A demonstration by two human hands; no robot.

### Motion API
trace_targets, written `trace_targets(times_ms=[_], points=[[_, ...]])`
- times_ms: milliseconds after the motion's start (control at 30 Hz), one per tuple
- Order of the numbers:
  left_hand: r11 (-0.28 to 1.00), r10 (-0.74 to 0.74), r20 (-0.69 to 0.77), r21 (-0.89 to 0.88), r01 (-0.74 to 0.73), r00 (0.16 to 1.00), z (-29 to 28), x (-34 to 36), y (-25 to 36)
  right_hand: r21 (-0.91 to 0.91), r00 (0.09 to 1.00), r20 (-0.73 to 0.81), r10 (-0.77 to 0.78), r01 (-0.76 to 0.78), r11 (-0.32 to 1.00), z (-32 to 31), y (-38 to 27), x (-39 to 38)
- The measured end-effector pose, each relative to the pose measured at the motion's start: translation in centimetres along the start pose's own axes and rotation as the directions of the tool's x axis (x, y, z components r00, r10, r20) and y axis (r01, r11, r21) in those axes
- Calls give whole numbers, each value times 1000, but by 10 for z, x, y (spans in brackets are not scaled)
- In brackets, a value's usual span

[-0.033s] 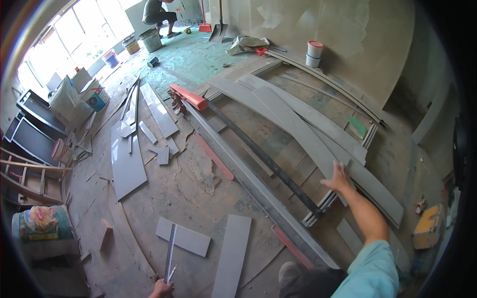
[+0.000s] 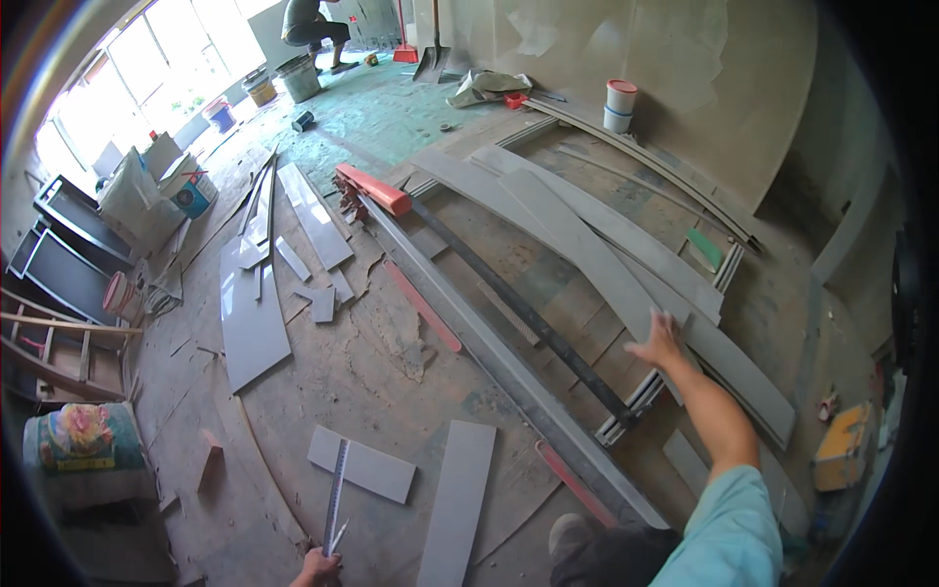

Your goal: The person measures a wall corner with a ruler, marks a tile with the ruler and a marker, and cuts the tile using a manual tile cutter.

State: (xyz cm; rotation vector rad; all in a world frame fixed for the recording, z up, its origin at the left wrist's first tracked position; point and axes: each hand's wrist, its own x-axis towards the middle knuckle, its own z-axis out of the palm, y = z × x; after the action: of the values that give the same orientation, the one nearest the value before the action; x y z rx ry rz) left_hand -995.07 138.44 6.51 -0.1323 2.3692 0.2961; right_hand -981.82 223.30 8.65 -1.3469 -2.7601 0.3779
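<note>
My left hand [image 2: 321, 565] at the bottom is closed on a metal ruler [image 2: 340, 479] and what looks like a white pencil [image 2: 338, 535]; the ruler reaches over a short grey tile [image 2: 386, 470]. A longer grey strip [image 2: 455, 504] lies to its right. On the right, my right hand [image 2: 661, 347], fingers spread, is at long grey tile strips [image 2: 587, 252] laid across a metal frame; whether it touches them I cannot tell. Between my hands runs a long rail tool [image 2: 489, 362] with a red end piece [image 2: 377, 191] and dark bar.
Cut tiles [image 2: 256, 313] lie left of the rail. Buckets [image 2: 186, 186], dark panels [image 2: 78, 264], a wooden frame [image 2: 68, 347] and a sack [image 2: 83, 450] line the left. A crouching person [image 2: 308, 29], shovel [image 2: 432, 61] and stacked pails [image 2: 618, 103] are at the back; a yellow case [image 2: 841, 445] sits right.
My right hand has shifted slightly left and up over the tile strips. My left hand and the ruler look almost unmoved.
</note>
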Motion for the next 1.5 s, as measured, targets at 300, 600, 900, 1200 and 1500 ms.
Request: trace_targets(times_ms=[300, 600, 900, 1200, 1500], points=[[948, -196, -42, -263, 179, 980, -19, -56, -36, -76, 993, -9, 117, -117, 990, -8, -81, 63], [949, -280, -124, -187, 255, 952, -45, -67, -67, 256, 997, -58, 57, -41, 966, -31, -30, 3], [989, -102, -358, -141, 54, 928, -146, -9, -90, 553, 949, 93, -300, 202, 808, -119, -21, -128], [914, -291, -381, -382, 137, 878, -205, -51, -80, 372, 455, 220, -863, 779, 505, -155, -220, -207], [680, -423, 13, -657, 327, 906, -93, -114, -124, 332, -208, 327, -922, 939, -94, -82, -410, -321]])
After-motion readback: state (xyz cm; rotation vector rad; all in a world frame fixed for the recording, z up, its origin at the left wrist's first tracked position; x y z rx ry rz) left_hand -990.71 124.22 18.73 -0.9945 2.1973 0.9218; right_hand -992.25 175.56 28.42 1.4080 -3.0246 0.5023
